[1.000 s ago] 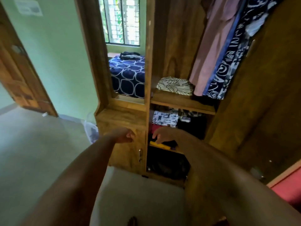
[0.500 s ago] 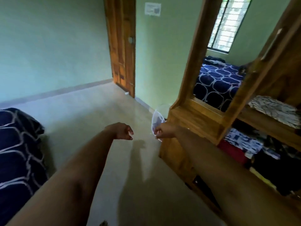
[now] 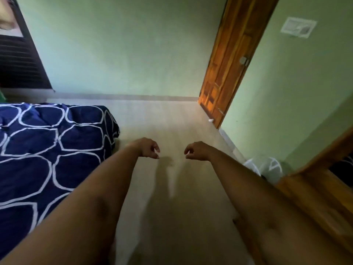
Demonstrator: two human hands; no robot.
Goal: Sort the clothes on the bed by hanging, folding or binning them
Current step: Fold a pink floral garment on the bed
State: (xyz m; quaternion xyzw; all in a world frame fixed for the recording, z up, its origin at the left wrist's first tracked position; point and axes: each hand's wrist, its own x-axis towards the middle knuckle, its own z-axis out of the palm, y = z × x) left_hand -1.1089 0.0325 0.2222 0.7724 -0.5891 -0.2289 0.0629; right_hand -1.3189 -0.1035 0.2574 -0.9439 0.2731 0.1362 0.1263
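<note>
The bed (image 3: 47, 146), covered in a navy sheet with white ring shapes, fills the left side. No clothes show on the part in view. My left hand (image 3: 148, 149) hangs over the pale floor just right of the bed's corner, fingers loosely curled, holding nothing. My right hand (image 3: 196, 152) hangs a short way to its right, also loosely curled and holding nothing. A white mesh laundry bin (image 3: 267, 167) stands on the floor at the right, beside the wooden wardrobe (image 3: 315, 188).
A wooden door (image 3: 229, 60) stands at the back right in the green wall. A paper notice (image 3: 299, 27) is stuck on the wall right of it. A dark panel (image 3: 17, 60) leans at the far left. Bare floor (image 3: 172, 121) lies between bed and wardrobe.
My view has swung left from the wardrobe shelves to the bed and floor. Both hands stay out in front, holding nothing; the wardrobe has slid to the right edge.
</note>
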